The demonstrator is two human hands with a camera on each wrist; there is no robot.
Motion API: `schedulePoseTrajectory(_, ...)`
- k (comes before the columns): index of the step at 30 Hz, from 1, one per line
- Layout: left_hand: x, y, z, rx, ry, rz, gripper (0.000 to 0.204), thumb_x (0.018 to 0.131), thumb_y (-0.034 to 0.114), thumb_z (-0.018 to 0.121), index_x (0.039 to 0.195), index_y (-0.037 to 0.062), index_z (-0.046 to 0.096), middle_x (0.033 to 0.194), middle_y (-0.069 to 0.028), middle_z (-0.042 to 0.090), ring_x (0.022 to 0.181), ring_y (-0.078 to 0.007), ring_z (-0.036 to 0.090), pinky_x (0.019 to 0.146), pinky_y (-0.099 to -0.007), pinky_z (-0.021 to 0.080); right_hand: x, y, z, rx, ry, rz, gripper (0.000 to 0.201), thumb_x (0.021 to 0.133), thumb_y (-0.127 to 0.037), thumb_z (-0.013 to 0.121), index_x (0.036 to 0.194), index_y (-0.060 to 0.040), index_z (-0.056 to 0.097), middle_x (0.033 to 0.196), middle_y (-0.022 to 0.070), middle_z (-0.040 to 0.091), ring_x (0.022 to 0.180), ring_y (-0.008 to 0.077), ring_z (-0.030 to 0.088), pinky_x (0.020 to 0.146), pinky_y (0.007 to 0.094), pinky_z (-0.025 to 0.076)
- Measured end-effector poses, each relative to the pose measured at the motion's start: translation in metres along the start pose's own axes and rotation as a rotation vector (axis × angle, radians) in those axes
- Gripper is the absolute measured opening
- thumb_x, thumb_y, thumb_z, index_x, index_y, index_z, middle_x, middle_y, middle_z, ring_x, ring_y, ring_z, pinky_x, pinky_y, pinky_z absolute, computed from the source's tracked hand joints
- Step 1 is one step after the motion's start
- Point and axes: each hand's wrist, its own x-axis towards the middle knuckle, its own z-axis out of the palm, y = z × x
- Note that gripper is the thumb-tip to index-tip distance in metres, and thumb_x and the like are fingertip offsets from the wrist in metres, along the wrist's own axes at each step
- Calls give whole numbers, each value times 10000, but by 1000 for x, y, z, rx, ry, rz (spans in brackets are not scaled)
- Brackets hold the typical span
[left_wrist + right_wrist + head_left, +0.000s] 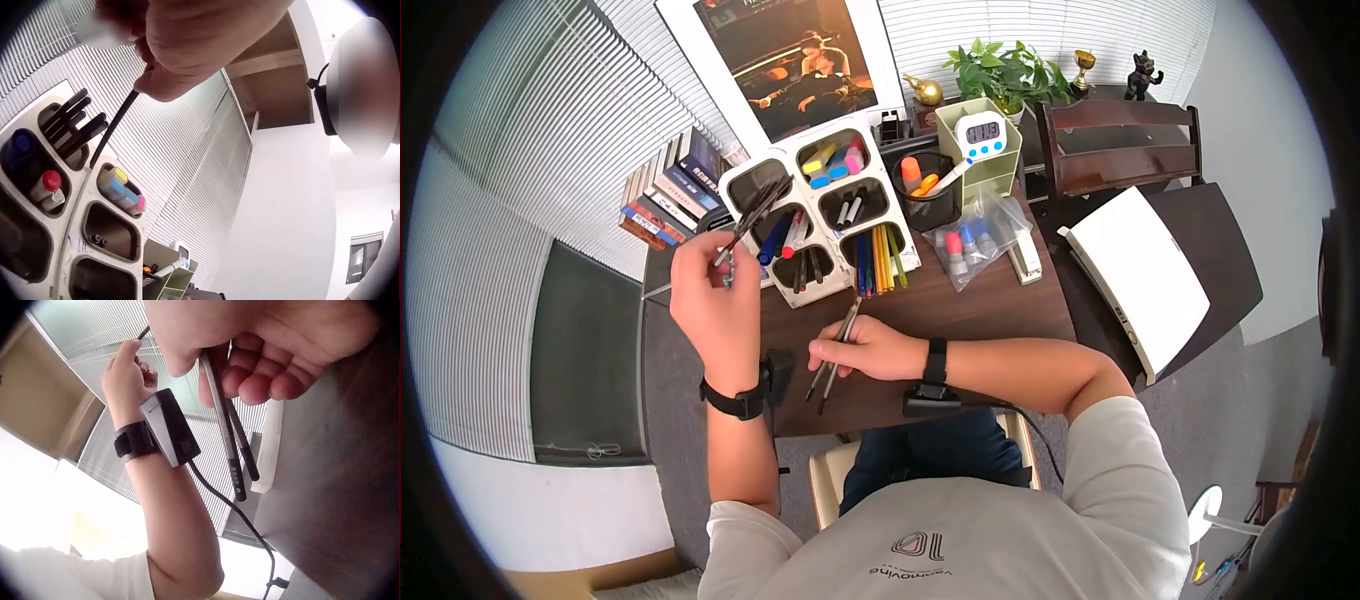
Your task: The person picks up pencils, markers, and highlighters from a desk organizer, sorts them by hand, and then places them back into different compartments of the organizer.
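My left hand is raised over the left side of a white desk organizer, pinching a thin black pencil-like stick. In the left wrist view the stick slants down to the organizer's rim, beside a compartment of several black pens. Low over the desk in front of the organizer, my right hand holds two grey pencils with dark ends between thumb and fingers. Other compartments carry highlighters, blue and red markers and several coloured pencils.
Right of the organizer stand a black mesh pen cup and a green holder with a white timer. A clear bag of small bottles and a white stapler lie nearby. Books stand at the left; a framed poster is behind.
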Motion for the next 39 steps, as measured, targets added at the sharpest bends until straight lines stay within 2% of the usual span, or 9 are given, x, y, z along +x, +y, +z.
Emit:
schedulePoseTrajectory(8,3,-18,19,-92,-4,19,146,874,13,744,1005,14,680,849,-22,650,674,-82,557,621,-249,477,0,1,0,-15,-5,-1,399,1061,-404,586,1000,-40,739,791,-12,636,685,70,555,643,241,475)
schedulePoseTrajectory(13,10,-17,21,-62,-208,81,400,888,-22,712,1280,49,677,1004,-34,661,721,-89,503,648,-255,458,1,0,0,-11,4,8,402,1060,-408,585,996,-42,740,781,-11,628,684,70,556,636,241,468)
schedulePoseTrajectory(16,-14,-45,22,-303,23,-59,417,878,-36,685,1287,43,653,1029,-28,652,761,-90,519,661,-264,460,1,3,0,-12,13,3,399,1060,-405,585,995,-44,743,773,-10,624,683,71,556,633,239,466)
schedulePoseTrajectory(19,-36,-83,31,-342,38,-225,473,894,-34,645,1357,56,602,1130,-53,629,836,-91,547,686,-258,472,1,1,0,-17,25,15,397,1060,-402,587,992,-45,746,758,-12,616,680,70,556,630,240,466)
schedulePoseTrajectory(23,-48,-107,44,-606,-328,-534,639,891,-12,619,1503,38,442,1357,-159,552,1095,-203,619,867,-316,545,2,3,0,-23,11,15,392,1061,-396,585,993,-47,749,743,-12,611,675,69,557,627,242,466)
schedulePoseTrajectory(26,-50,-111,47,-576,-425,-487,673,907,9,628,1537,36,394,1400,-197,533,1123,-224,626,873,-327,555,2,4,0,-19,18,9,390,1063,-391,583,994,-46,752,741,-10,613,674,70,560,625,241,466)
schedulePoseTrajectory(30,-55,-103,53,-567,-417,-549,634,917,28,639,1513,17,422,1293,-148,597,1014,-179,633,803,-305,543,2,2,-4,-57,-23,41,356,1077,-349,569,1046,-43,749,927,2,716,744,67,583,698,243,515)
schedulePoseTrajectory(35,-69,-129,63,-311,-430,-414,538,952,31,637,1463,-9,474,921,-20,626,733,-107,534,636,-274,462,2,1,-3,-45,-28,49,349,1077,-343,571,1045,-45,750,930,-3,714,743,64,578,701,241,513)
schedulePoseTrajectory(39,-80,-128,49,-257,-425,-372,525,965,44,644,1457,-26,474,879,-7,609,721,-105,530,631,-277,470,3,3,-2,-11,-23,50,341,1077,-338,573,1055,-46,748,939,-7,713,754,61,577,710,235,511)
